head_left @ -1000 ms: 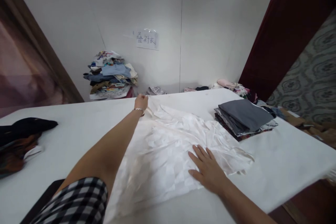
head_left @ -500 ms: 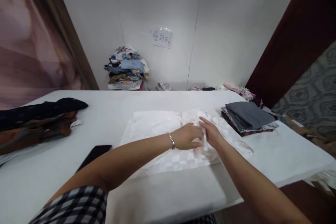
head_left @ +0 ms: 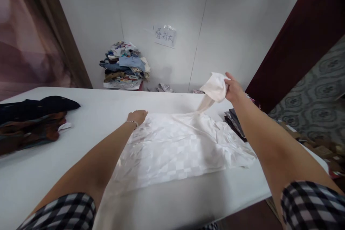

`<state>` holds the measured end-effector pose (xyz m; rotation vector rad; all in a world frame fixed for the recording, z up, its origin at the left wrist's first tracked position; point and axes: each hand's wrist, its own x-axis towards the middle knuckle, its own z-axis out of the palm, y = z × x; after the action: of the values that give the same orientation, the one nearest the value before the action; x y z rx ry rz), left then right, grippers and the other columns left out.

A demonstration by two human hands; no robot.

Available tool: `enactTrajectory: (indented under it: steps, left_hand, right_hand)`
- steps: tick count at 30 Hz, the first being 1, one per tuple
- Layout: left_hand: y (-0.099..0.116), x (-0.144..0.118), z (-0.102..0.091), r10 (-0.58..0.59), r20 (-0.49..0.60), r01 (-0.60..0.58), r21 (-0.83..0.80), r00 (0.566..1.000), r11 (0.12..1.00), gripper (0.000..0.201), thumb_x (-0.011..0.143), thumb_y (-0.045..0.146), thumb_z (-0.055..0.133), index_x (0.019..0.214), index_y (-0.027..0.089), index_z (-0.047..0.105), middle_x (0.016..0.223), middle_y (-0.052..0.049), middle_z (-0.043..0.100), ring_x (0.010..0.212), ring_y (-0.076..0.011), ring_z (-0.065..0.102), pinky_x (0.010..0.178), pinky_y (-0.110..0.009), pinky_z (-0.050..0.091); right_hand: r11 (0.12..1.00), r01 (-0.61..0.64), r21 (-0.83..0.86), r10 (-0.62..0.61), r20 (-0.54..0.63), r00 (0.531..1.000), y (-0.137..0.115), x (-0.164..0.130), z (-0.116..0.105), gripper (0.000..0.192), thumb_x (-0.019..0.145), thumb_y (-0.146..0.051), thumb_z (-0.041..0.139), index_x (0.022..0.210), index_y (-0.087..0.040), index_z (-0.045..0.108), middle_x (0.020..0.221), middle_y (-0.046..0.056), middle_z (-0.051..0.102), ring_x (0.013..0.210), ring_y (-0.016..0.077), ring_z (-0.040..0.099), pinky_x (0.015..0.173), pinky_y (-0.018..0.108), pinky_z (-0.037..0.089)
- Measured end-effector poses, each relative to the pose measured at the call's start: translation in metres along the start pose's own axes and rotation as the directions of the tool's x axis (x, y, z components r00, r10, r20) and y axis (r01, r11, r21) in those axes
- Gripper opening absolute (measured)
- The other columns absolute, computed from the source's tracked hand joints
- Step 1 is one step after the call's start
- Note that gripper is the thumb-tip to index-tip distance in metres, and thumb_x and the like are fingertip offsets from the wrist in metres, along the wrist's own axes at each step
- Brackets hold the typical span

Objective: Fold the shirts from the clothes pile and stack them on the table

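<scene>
Counter (head_left: 188, 196), white. White shirt (head_left: 178, 147), one, spread on it, rumpled at right. Left hand (head_left: 137, 116): fingers curl at the shirt's far left corner; grip cannot be told. Right hand (head_left: 234, 89): closes on a lifted part of the shirt. Clothes pile (head_left: 125, 66): stands beyond, near the wall (head_left: 242, 25).

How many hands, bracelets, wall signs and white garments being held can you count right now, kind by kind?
Hands: 2 (left hand, right hand)
White garment: 1
Bracelet: 1
Wall sign: 1
Total: 5
</scene>
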<state>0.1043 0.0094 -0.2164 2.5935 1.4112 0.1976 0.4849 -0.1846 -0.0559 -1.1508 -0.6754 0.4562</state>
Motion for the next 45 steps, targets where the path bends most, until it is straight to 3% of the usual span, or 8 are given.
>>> enactTrajectory:
  steps: [6, 14, 19, 23, 26, 32, 38, 45]
  left_hand:
    - [-0.011, 0.019, 0.017, -0.062, 0.1, 0.054, 0.081, 0.993, 0.995, 0.048, 0.093, 0.044, 0.032, 0.127, 0.026, 0.061, 0.13, -0.015, 0.063, 0.12, -0.0317, 0.056, 0.097, -0.048, 0.042]
    - [-0.018, 0.042, 0.011, -0.131, 0.219, 0.11, 0.105, 0.967, 0.988, 0.067, 0.085, 0.067, 0.029, 0.099, 0.018, 0.074, 0.123, -0.016, 0.066, 0.113, -0.0359, 0.059, 0.095, -0.048, 0.042]
    - [-0.026, 0.041, 0.007, -0.099, 0.234, 0.067, 0.138, 0.967, 0.988, 0.04, 0.075, 0.049, 0.055, 0.095, 0.02, 0.073, 0.115, -0.013, 0.07, 0.109, -0.0333, 0.061, 0.095, -0.045, 0.044]
    - [-0.036, 0.043, 0.009, -0.112, 0.181, 0.083, 0.16, 0.977, 0.984, 0.048, 0.067, 0.033, 0.059, 0.112, 0.019, 0.067, 0.128, -0.016, 0.064, 0.113, -0.0337, 0.06, 0.091, -0.042, 0.048]
    - [-0.042, 0.044, 0.01, -0.134, 0.179, 0.108, 0.146, 0.975, 0.983, 0.049, 0.064, 0.032, 0.061, 0.111, 0.019, 0.067, 0.117, -0.015, 0.069, 0.1, -0.0316, 0.066, 0.08, -0.037, 0.052]
    - [-0.038, 0.039, -0.001, -0.097, 0.17, 0.078, 0.116, 0.981, 0.99, 0.05, 0.067, 0.047, 0.058, 0.111, 0.025, 0.069, 0.114, -0.008, 0.071, 0.092, -0.027, 0.068, 0.075, -0.031, 0.052]
    - [-0.027, 0.015, -0.016, -0.021, 0.109, 0.005, 0.148, 0.994, 0.989, 0.042, 0.079, 0.043, 0.045, 0.099, 0.02, 0.073, 0.111, -0.013, 0.071, 0.102, -0.0303, 0.064, 0.081, -0.034, 0.049]
    - [-0.018, -0.046, -0.034, 0.107, 0.027, -0.11, 0.206, 0.994, 0.972, 0.042, 0.083, 0.041, 0.041, 0.105, 0.022, 0.072, 0.116, -0.011, 0.068, 0.107, -0.0295, 0.06, 0.09, -0.037, 0.045]
  right_hand:
    - [0.995, 0.096, -0.012, -0.096, -0.027, 0.995, -0.002, 0.042, -0.01, 0.049, 0.086, -0.035, 0.058, 0.133, -0.024, 0.049, 0.099, 0.005, 0.07, 0.088, 0.0218, 0.069, 0.069, 0.038, 0.06]
    - [0.985, 0.171, 0.035, -0.168, -0.068, 0.983, -0.007, 0.071, -0.001, 0.049, 0.084, -0.02, 0.054, 0.131, -0.031, 0.049, 0.11, 0.001, 0.068, 0.091, 0.0159, 0.068, 0.071, 0.031, 0.059]
    - [0.992, 0.114, 0.059, -0.107, -0.106, 0.989, -0.014, 0.075, 0.005, 0.051, 0.082, -0.012, 0.051, 0.13, -0.029, 0.051, 0.102, 0.002, 0.068, 0.083, 0.0144, 0.067, 0.065, 0.026, 0.057]
    - [0.974, 0.198, 0.112, -0.183, -0.135, 0.974, -0.015, 0.077, 0.002, 0.048, 0.084, -0.013, 0.05, 0.13, -0.028, 0.048, 0.106, 0.001, 0.065, 0.087, 0.013, 0.065, 0.07, 0.027, 0.056]
    - [0.972, 0.216, 0.088, -0.206, -0.118, 0.972, -0.015, 0.076, -0.002, 0.044, 0.085, -0.016, 0.053, 0.127, -0.028, 0.049, 0.106, 0.0, 0.065, 0.089, 0.0139, 0.064, 0.074, 0.03, 0.055]
    - [0.976, 0.194, 0.097, -0.181, -0.135, 0.974, -0.023, 0.066, -0.007, 0.039, 0.087, -0.013, 0.052, 0.124, -0.024, 0.048, 0.093, -0.001, 0.064, 0.083, 0.0111, 0.059, 0.081, 0.029, 0.051]
    - [0.965, 0.21, 0.156, -0.193, -0.119, 0.974, -0.047, 0.035, -0.016, 0.047, 0.082, 0.001, 0.042, 0.124, -0.02, 0.047, 0.097, 0.001, 0.064, 0.081, 0.0091, 0.061, 0.083, 0.028, 0.049]
    - [0.955, 0.248, 0.163, -0.23, -0.12, 0.966, -0.078, -0.038, -0.066, 0.038, 0.075, -0.005, 0.05, 0.107, -0.022, 0.061, 0.101, 0.003, 0.067, 0.09, 0.0141, 0.064, 0.082, 0.029, 0.052]
